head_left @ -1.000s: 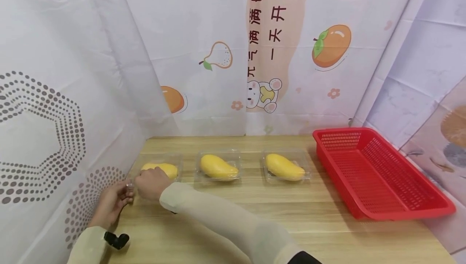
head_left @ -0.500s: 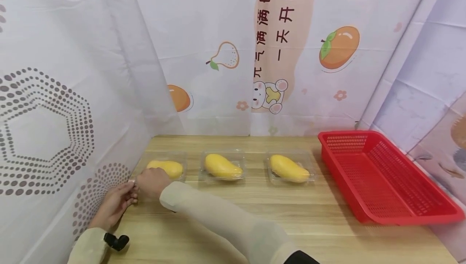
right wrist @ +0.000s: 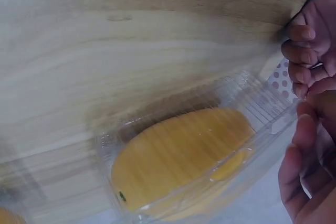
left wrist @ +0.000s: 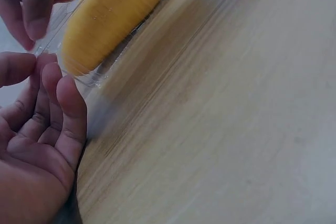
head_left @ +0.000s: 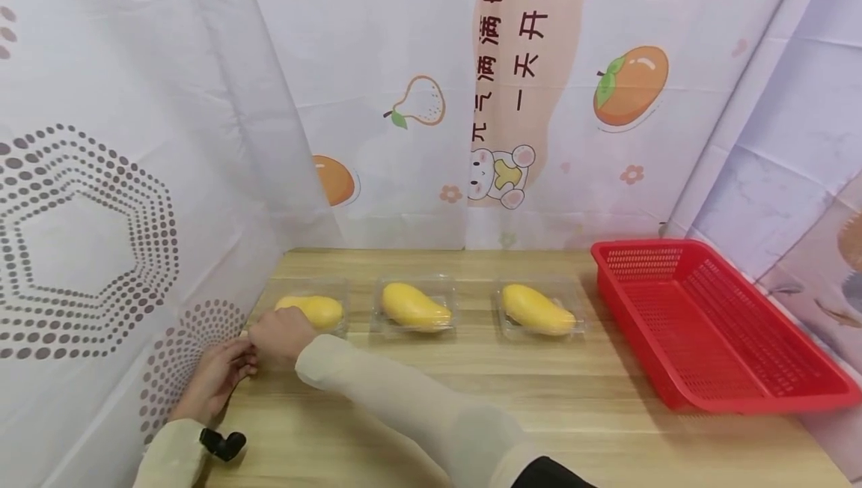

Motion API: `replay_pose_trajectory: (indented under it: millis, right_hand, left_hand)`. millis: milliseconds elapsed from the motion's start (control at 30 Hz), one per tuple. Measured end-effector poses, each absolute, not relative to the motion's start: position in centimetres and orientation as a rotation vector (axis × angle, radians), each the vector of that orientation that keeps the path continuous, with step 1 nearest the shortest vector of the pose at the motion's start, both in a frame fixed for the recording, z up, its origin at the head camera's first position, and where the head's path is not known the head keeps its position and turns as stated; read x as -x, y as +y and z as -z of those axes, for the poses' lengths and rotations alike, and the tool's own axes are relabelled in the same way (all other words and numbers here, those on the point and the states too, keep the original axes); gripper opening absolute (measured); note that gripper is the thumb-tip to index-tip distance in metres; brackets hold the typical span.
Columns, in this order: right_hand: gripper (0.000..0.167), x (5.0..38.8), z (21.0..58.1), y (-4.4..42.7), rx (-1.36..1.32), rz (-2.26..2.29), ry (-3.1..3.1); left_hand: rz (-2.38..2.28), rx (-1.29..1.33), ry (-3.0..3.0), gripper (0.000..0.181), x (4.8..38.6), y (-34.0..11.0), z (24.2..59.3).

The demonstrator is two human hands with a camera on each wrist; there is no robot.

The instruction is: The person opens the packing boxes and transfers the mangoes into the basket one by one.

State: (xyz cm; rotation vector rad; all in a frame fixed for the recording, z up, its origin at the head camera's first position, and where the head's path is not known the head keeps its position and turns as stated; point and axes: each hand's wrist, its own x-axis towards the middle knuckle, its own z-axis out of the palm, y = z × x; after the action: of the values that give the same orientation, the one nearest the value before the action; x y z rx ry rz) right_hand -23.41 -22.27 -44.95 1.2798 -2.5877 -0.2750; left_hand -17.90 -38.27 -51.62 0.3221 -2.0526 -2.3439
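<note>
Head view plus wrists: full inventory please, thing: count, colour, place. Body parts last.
Mangoes: 3, yellow, one in each container
Clear containers: 3, transparent, in a row across the table
Basket: 1, red, right side of the table
Table: 1, light wood, beneath all of these
Hanging cloths: at least 3, white or pale with prints, left, back and right
Black wrist devices: 2, black, one per arm
Sleeves: 2, cream, both arms
Left hand: 1, bare, pinching the left container's near-left edge
Right hand: 1, bare, beside the left hand at that container
</note>
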Motion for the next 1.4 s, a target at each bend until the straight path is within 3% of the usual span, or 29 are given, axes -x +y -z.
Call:
replay_pose_trajectory:
  millis: [367, 633, 867, 1267, 1400]
  right_hand:
    - [0.004, 23.2, 45.9, -22.7, -1.343, 0.340, -2.521]
    - [0.008, 23.2, 46.1, -23.0, -1.353, 0.340, -2.516]
    - [0.030, 23.5, 46.4, -23.2, -1.335, 0.256, -2.575]
    - [0.033, 23.3, 46.0, -23.3, -1.295, 0.144, -2.615]
    - [0.024, 23.2, 46.2, -23.3, -1.284, 0.110, -2.603]
  left_hand:
    - [2.344, -0.320, -2.021, 0.037, 17.9, -37.3, 52.4]
    - [2.285, -0.379, -2.069, 0.033, 17.8, -37.0, 52.0]
    - [2.225, -0.555, -2.088, 0.033, 18.3, -36.7, 51.1]
    - [2.170, -0.657, -2.066, 0.030, 18.7, -36.6, 50.8]
    - [2.152, -0.661, -2.084, 0.031, 18.6, -36.5, 50.8]
